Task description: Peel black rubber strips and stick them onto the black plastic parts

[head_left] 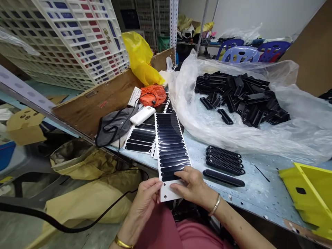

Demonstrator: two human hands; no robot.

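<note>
The person's left hand [145,204], a gold bangle [123,242] at its wrist, pinches the left edge of a white backing sheet [171,148] between thumb and fingers. The right hand [190,185], with a slim bracelet [214,204], grips the same sheet, its fingers lying across the lower rows of glossy black oblong strips. The sheet's blank lower end sticks out past the near edge of a speckled pale-blue workbench [259,197], above the person's pink top [178,231].

To the right, on open bench, lie three black grilles [224,159] and a solid black bar [223,177], just apart from the sheet. Bare bench continues right to a yellow plastic bin [308,193] at the edge of view. Further sheets [140,138] overlap at left, beside a white power bank [142,115] and a grey pouch [114,126].

Farther off, a clear plastic bag [233,117] holds a heap of black parts [238,97]. A small white card [134,97] lies by an orange pouch [153,95]; its print is too small to read. White crates [64,38] stand far left.
</note>
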